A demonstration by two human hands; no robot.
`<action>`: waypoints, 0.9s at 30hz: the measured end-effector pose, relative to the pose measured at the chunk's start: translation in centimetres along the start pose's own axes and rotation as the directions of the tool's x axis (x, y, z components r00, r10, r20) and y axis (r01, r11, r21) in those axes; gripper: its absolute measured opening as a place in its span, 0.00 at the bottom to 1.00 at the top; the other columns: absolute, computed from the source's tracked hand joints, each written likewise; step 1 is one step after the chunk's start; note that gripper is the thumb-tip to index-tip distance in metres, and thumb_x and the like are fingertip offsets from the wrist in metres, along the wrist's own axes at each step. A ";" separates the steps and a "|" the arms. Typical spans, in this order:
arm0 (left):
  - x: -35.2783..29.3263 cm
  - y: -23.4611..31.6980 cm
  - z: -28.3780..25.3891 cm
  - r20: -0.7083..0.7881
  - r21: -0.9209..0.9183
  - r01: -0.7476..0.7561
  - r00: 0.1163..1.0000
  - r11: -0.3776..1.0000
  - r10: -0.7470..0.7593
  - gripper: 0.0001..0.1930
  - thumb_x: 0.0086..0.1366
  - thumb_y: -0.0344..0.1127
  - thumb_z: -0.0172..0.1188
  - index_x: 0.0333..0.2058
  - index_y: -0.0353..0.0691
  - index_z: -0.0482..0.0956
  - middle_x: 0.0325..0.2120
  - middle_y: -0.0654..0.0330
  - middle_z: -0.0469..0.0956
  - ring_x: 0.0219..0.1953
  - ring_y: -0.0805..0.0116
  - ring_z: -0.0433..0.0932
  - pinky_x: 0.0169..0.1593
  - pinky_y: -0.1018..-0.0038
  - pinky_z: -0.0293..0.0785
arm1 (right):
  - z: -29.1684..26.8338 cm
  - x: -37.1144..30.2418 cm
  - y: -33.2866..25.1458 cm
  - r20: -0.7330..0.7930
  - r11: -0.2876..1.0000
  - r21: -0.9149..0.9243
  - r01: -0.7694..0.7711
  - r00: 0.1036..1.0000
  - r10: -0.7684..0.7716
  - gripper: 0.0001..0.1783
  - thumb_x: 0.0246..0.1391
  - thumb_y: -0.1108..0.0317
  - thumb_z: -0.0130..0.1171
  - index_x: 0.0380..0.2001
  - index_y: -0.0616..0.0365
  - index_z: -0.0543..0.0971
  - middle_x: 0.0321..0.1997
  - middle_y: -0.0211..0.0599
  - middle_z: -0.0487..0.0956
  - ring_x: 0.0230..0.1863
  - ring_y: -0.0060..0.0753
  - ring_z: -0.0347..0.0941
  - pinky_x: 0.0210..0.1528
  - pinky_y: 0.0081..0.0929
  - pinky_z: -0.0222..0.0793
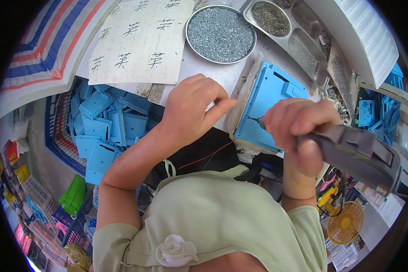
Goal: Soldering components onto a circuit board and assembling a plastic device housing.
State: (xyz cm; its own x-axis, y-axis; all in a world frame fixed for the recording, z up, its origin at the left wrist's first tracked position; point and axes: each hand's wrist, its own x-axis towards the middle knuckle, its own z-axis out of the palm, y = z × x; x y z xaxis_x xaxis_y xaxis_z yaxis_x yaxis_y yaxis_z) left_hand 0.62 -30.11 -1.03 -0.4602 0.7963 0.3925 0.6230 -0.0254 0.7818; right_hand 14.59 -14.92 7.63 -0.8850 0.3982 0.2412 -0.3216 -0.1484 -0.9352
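My right hand (303, 131) is wrapped round a dark grey electric screwdriver (358, 154). Its thin bit points left, and the tip meets the blue plastic panel (263, 97) close to the panel's left edge. That panel lies on a pale, worn pad (241, 106) at the table's front. Just left of the pad hovers my left hand (197, 106), fingers curled in and thumb toward the panel. Whatever its fingertips may hold is too small or hidden to name. Ahead of it stands a round metal tray (221, 34) full of small silver screws.
A steel compartment tray (299, 43) with small metal parts sits at the back right. Handwritten paper (138, 43) covers the table's back left. Below left, a basket (54, 136) holds many blue plastic pieces (97, 122). A white ridged container (356, 36) rises at right.
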 end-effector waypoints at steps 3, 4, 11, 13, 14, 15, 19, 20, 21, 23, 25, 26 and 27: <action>-0.5 -0.1 -0.3 0.100 0.101 -0.062 0.994 0.993 0.052 0.11 0.55 0.36 0.72 0.26 0.43 0.76 0.24 0.61 0.77 0.28 0.58 0.75 0.37 0.64 0.69 | -0.2 -0.1 1.3 0.091 0.994 -0.097 0.056 0.995 -0.047 0.11 0.48 0.77 0.68 0.31 0.62 0.73 0.23 0.37 0.74 0.21 0.32 0.70 0.27 0.29 0.68; -0.6 -0.2 -0.2 0.105 0.114 -0.081 0.992 0.990 0.069 0.11 0.55 0.36 0.72 0.27 0.44 0.76 0.24 0.62 0.77 0.29 0.59 0.75 0.38 0.64 0.69 | -0.2 0.0 1.5 0.117 0.990 -0.118 0.079 0.991 -0.065 0.11 0.47 0.79 0.67 0.30 0.63 0.74 0.23 0.37 0.74 0.21 0.33 0.71 0.26 0.29 0.69; -1.4 0.4 1.2 0.032 0.049 -0.178 0.984 0.983 0.177 0.12 0.52 0.30 0.73 0.33 0.43 0.79 0.28 0.64 0.80 0.32 0.61 0.78 0.45 0.63 0.68 | -0.4 -0.2 1.2 0.066 0.987 -0.153 0.059 0.997 -0.049 0.09 0.51 0.73 0.66 0.33 0.60 0.74 0.21 0.33 0.75 0.19 0.30 0.70 0.24 0.28 0.68; -1.1 0.8 1.6 0.025 0.011 -0.193 0.981 0.981 0.193 0.12 0.52 0.29 0.73 0.34 0.43 0.80 0.30 0.64 0.81 0.33 0.62 0.79 0.46 0.64 0.68 | -0.6 0.9 -1.0 0.128 0.992 -0.054 0.110 0.986 -0.103 0.13 0.58 0.62 0.64 0.36 0.56 0.73 0.18 0.27 0.73 0.17 0.26 0.68 0.23 0.27 0.67; -1.1 1.0 1.7 0.027 -0.016 -0.201 0.979 0.980 0.201 0.13 0.51 0.28 0.73 0.35 0.43 0.80 0.31 0.64 0.82 0.33 0.62 0.79 0.46 0.64 0.68 | -0.5 0.9 -1.6 0.148 0.991 -0.019 0.130 0.981 -0.126 0.14 0.60 0.58 0.63 0.37 0.55 0.72 0.18 0.25 0.72 0.17 0.25 0.68 0.23 0.27 0.67; -1.1 1.2 1.7 0.024 -0.016 -0.199 0.980 0.980 0.199 0.13 0.51 0.28 0.73 0.35 0.43 0.81 0.31 0.64 0.82 0.33 0.63 0.79 0.46 0.64 0.68 | -0.5 1.2 -1.8 0.180 0.988 0.027 0.153 0.971 -0.155 0.16 0.62 0.55 0.63 0.38 0.54 0.72 0.17 0.23 0.72 0.17 0.23 0.68 0.23 0.27 0.68; -1.4 1.4 1.7 0.034 -0.002 -0.186 0.982 0.983 0.186 0.13 0.51 0.28 0.73 0.36 0.43 0.81 0.30 0.64 0.82 0.32 0.64 0.79 0.48 0.64 0.68 | -0.3 0.9 -1.0 0.198 0.986 0.019 0.167 0.966 -0.167 0.16 0.62 0.55 0.62 0.39 0.54 0.71 0.17 0.23 0.73 0.17 0.23 0.69 0.23 0.27 0.69; -1.5 1.3 1.7 0.041 0.007 -0.180 0.983 0.984 0.179 0.13 0.52 0.28 0.73 0.36 0.43 0.81 0.29 0.64 0.82 0.32 0.64 0.79 0.48 0.64 0.68 | -0.2 0.8 -0.8 0.198 0.986 0.015 0.164 0.966 -0.164 0.16 0.62 0.54 0.62 0.39 0.54 0.71 0.17 0.23 0.73 0.17 0.23 0.69 0.24 0.27 0.69; -1.6 1.2 1.6 0.067 0.029 -0.199 0.978 0.980 0.196 0.14 0.51 0.29 0.74 0.37 0.43 0.81 0.31 0.64 0.82 0.33 0.64 0.79 0.49 0.65 0.67 | -0.2 0.6 -0.7 0.191 0.987 0.003 0.159 0.969 -0.157 0.16 0.62 0.54 0.62 0.39 0.54 0.71 0.17 0.23 0.73 0.17 0.24 0.69 0.24 0.27 0.69; -1.7 1.1 1.3 0.119 0.074 -0.236 0.967 0.969 0.226 0.18 0.49 0.31 0.75 0.40 0.42 0.82 0.34 0.64 0.83 0.36 0.64 0.80 0.50 0.65 0.67 | 0.1 0.0 -0.7 0.170 0.991 0.006 0.135 0.976 -0.134 0.17 0.61 0.54 0.64 0.38 0.54 0.72 0.17 0.25 0.72 0.17 0.25 0.69 0.24 0.28 0.69; -1.2 1.7 0.7 0.141 0.011 -0.188 0.973 0.982 0.185 0.20 0.49 0.29 0.73 0.44 0.41 0.81 0.39 0.62 0.83 0.41 0.62 0.80 0.53 0.65 0.67 | 0.1 -0.7 -1.0 0.153 0.995 0.030 0.099 0.983 -0.103 0.20 0.58 0.52 0.68 0.36 0.56 0.72 0.17 0.28 0.72 0.17 0.27 0.67 0.24 0.30 0.67; -0.9 2.0 0.3 0.152 -0.019 -0.163 0.975 0.986 0.164 0.22 0.49 0.28 0.72 0.46 0.41 0.81 0.42 0.61 0.83 0.43 0.61 0.80 0.55 0.64 0.66 | 0.2 -1.2 -1.0 0.138 0.995 0.040 0.086 0.986 -0.091 0.21 0.57 0.53 0.70 0.35 0.56 0.72 0.17 0.30 0.71 0.17 0.29 0.67 0.25 0.31 0.66; -0.4 2.1 -0.3 0.108 -0.012 -0.144 0.984 0.989 0.145 0.23 0.50 0.26 0.69 0.48 0.40 0.80 0.44 0.60 0.82 0.46 0.59 0.79 0.56 0.64 0.67 | 0.3 -1.7 -1.0 0.124 0.996 0.053 0.074 0.989 -0.080 0.21 0.56 0.54 0.71 0.35 0.57 0.73 0.16 0.31 0.71 0.17 0.30 0.67 0.25 0.32 0.66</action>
State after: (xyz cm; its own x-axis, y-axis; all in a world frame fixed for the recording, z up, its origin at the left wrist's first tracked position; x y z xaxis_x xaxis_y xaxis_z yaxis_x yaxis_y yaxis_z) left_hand 1.93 -30.64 0.57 -0.2941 0.8450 0.4466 0.6754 -0.1469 0.7227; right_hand 16.27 -15.73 8.24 -0.8912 0.2936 0.3459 -0.4040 -0.1665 -0.8995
